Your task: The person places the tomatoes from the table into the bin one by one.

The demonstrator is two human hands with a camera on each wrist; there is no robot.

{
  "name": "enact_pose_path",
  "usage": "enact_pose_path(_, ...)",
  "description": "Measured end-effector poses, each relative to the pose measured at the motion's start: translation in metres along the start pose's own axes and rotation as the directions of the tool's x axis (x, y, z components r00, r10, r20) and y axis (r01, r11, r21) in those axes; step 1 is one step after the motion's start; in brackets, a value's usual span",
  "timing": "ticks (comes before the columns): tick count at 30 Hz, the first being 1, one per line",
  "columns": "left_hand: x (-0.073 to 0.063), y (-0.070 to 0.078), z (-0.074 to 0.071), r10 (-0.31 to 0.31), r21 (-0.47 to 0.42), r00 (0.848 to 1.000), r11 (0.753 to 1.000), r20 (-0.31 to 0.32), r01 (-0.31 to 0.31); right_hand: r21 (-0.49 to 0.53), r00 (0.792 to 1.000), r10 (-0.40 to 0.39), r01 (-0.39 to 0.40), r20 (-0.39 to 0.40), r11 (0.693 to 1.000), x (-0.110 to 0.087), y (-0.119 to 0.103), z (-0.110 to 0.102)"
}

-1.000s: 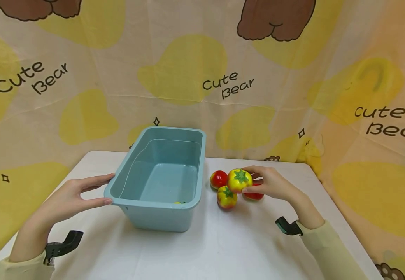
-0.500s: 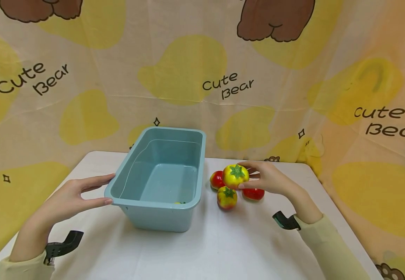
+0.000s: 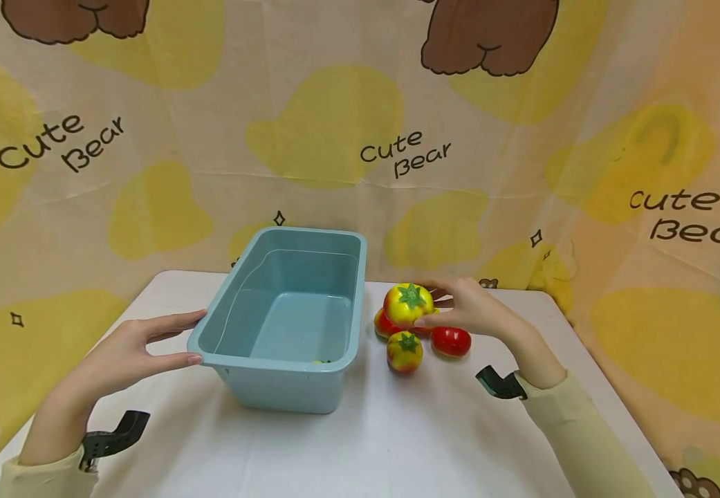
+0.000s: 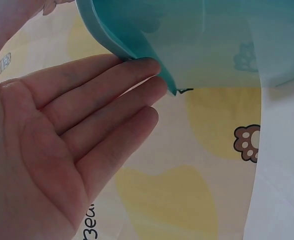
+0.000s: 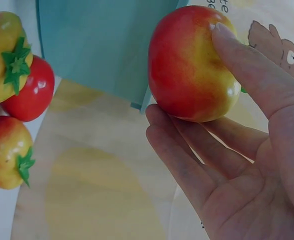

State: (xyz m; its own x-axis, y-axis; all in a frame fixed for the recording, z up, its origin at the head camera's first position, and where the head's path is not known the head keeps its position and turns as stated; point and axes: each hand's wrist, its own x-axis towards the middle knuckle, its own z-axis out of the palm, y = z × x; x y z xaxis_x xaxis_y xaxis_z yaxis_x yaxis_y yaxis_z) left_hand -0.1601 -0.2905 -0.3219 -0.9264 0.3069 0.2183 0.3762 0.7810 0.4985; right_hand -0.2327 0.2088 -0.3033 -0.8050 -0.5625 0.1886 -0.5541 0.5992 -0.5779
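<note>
"Presently, which step is running?"
"Transfer, apparently: right hand (image 3: 479,309) is pinching a fruit (image 3: 405,308) above the table (image 3: 397,443), right of the tub (image 3: 279,391); left hand (image 3: 118,354) is gripping the rim (image 3: 362,297)."
"Next?"
"Probably lifting over it."

From far away, I hold both arms (image 3: 574,422) out in front. My left hand (image 3: 124,353) has straight fingers (image 4: 102,85), thumb spread apart. My right hand (image 3: 472,308) pinches, thumb (image 5: 252,70) facing gently bent fingers.
</note>
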Motion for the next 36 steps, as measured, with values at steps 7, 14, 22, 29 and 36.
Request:
enact_pose_path(7,0.0,-0.001,0.0,0.007,-0.003,1.0,1.0,0.0,-0.007,-0.015,1.0,-0.026,0.026,-0.006,1.0,0.006,-0.009,-0.002)
enact_pose_path(14,0.0,-0.001,0.0,0.008,-0.003,1.0,1.0,-0.001,-0.008,-0.062,0.998,-0.059,0.057,-0.018,0.996,0.013,-0.018,-0.003)
enact_pose_path(22,0.0,-0.002,0.0,0.006,0.003,1.0,1.0,0.001,-0.006,-0.059,0.998,-0.057,0.057,0.003,0.997,0.023,-0.027,-0.006)
enact_pose_path(29,0.001,-0.002,0.001,0.021,-0.012,1.0,1.0,0.01,-0.021,-0.045,0.999,-0.043,0.044,0.031,0.998,0.033,-0.036,-0.009)
enact_pose_path(36,0.002,-0.003,0.001,0.033,-0.009,0.999,0.999,-0.002,-0.033,-0.053,0.997,-0.059,0.062,0.051,0.997,0.042,-0.045,-0.013)
